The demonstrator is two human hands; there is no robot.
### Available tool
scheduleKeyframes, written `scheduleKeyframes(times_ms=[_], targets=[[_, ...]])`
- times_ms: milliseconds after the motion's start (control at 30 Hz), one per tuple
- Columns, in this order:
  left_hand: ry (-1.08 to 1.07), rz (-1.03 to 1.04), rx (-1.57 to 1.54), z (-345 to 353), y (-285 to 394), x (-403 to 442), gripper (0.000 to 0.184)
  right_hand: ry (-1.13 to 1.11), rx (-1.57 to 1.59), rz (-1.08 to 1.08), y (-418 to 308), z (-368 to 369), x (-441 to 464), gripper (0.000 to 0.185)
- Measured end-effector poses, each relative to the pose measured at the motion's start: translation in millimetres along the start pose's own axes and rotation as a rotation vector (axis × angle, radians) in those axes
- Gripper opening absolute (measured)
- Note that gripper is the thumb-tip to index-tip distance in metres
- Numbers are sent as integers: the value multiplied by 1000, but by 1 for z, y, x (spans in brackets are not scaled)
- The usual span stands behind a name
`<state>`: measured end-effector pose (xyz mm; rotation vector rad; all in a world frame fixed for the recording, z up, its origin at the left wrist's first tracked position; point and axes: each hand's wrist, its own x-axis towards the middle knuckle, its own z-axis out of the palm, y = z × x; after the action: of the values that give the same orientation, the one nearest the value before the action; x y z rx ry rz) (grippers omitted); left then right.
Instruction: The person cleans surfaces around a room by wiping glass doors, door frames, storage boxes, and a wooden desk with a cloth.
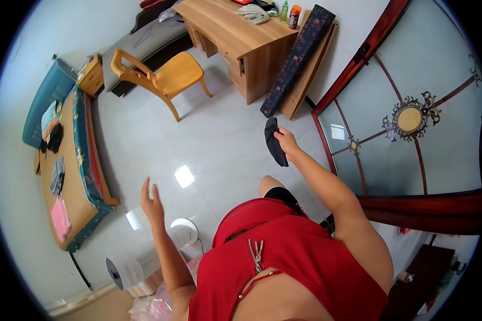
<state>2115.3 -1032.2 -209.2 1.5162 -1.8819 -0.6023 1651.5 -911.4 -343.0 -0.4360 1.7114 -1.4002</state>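
My right hand (286,142) is closed on a dark folded piece of cloth (273,144), held out in front of my body above the floor. The cloth's exact kind does not show. My left hand (153,203) is raised in the air with its fingers apart and nothing in them. Over on the left, a bed (64,176) bears several pieces of clothing: a pink garment (60,218), a grey garment (58,175) and a black garment (54,138).
A wooden chair (178,74) stands before a wooden desk (241,37). A long dark patterned box (297,61) leans by the desk. Glass sliding doors (369,150) are on the right. A white fan (139,269) stands below my left arm.
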Motion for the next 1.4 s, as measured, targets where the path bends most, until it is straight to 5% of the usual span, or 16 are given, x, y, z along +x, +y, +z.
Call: scheduleKeyframes(times_ms=[67,233,500,700,900,1000,1167,1233,1300,1400], targets=[[-116,97,-36,43,15,39,37,52,39,-65,-8,-1,41,41],[-307,236,-54,145,63,111,34,302,-398,-659,-115,10,143,35],[-410,34,-18,216,90,217,35,294,-700,-1241,-290,45,333,39],[-445,-124,-40,253,55,276,37,-12,-1140,-575,-230,67,460,43],[-572,-261,-122,301,17,391,42,559,-828,-307,-176,104,538,48],[-580,-176,-137,353,-3,480,43,624,-709,-162,-184,135,561,54],[-655,-222,-221,470,56,628,49,613,-883,98,-166,172,603,63],[-662,-171,-222,531,67,678,52,683,-972,28,-150,171,611,64],[-617,-291,-447,600,65,714,63,739,-1007,8,-153,158,621,65],[-477,-445,-391,664,127,746,73,804,-1050,-91,-166,122,646,66]])
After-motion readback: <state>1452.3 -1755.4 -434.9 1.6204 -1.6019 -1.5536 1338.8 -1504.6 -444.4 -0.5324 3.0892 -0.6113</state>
